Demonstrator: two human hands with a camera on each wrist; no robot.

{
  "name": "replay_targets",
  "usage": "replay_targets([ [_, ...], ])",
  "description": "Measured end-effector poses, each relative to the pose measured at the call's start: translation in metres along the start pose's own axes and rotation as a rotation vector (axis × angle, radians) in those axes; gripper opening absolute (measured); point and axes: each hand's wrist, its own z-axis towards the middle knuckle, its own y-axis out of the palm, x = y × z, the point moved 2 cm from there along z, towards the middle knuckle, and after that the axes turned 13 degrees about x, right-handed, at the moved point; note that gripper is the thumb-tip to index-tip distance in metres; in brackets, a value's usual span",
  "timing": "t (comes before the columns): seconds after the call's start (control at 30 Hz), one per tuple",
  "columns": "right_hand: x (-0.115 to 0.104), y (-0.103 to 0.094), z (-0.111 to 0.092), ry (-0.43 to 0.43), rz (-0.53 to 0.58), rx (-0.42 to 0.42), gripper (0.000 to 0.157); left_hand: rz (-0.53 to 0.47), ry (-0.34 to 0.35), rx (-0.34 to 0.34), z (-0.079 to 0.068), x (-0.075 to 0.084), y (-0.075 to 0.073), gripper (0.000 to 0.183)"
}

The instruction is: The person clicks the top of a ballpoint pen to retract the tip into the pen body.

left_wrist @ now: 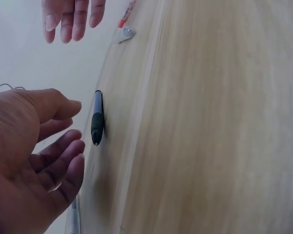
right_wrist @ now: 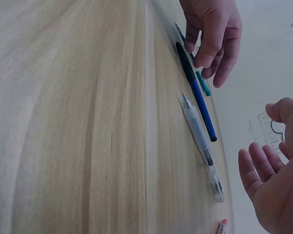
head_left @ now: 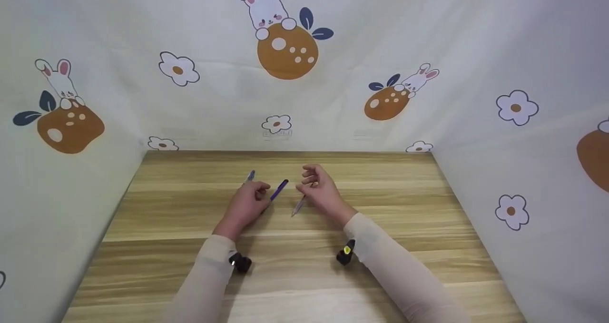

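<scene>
My left hand point(head_left: 246, 202) hovers beside a blue pen point(head_left: 279, 190) with a black grip, fingers loosely bent and nothing between them. In the right wrist view that blue pen point(right_wrist: 200, 100) lies on the table, its black end towards me. Just past the left hand is a pen with a teal end point(right_wrist: 203, 84), partly hidden by it in the head view. Over a clear pen point(head_left: 298, 206) hangs my right hand point(head_left: 323, 190), its fingers relaxed and holding nothing. The clear pen's whole length point(right_wrist: 198, 129) shows on the wood in the right wrist view.
A red-and-white pen point(right_wrist: 222, 226) lies beyond the clear one, only partly in view. The wood-grain table point(head_left: 295, 275) is bordered at the back and sides by a printed cloth point(head_left: 214, 109) with rabbits, oranges and flowers. Dark cameras are strapped at both sleeves.
</scene>
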Motion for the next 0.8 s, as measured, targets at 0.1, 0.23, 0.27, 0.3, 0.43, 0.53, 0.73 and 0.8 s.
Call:
replay_targets([
  [0.1, 0.0, -0.001, 0.0, -0.005, -0.001, 0.006, 0.055, 0.027, 0.003, -0.02, 0.0, 0.0, 0.003, 0.04],
  [0.23, 0.001, -0.001, 0.0, -0.009, -0.006, 0.008, 0.054, 0.066, 0.02, -0.045, 0.001, -0.001, 0.007, 0.041],
  [0.27, 0.001, 0.0, 0.0, -0.011, -0.008, 0.008, 0.054, 0.076, 0.026, -0.047, 0.0, -0.001, 0.007, 0.041],
  [0.3, 0.001, 0.0, -0.001, -0.014, -0.01, 0.011, 0.054, 0.085, 0.034, -0.047, 0.0, -0.001, 0.008, 0.041],
  [0.43, 0.0, 0.0, -0.001, -0.022, -0.006, 0.018, 0.054, 0.121, 0.068, -0.035, -0.001, 0.0, 0.009, 0.04],
  [0.53, -0.001, 0.0, -0.003, -0.021, 0.0, 0.011, 0.054, 0.144, 0.091, -0.026, -0.002, 0.001, 0.009, 0.039],
  [0.73, -0.003, 0.001, -0.005, -0.021, 0.007, -0.009, 0.053, 0.214, 0.111, -0.019, -0.003, 0.003, 0.01, 0.038],
  [0.8, -0.004, 0.001, -0.005, -0.023, 0.004, -0.008, 0.053, 0.237, 0.11, -0.022, -0.002, 0.003, 0.011, 0.037],
])
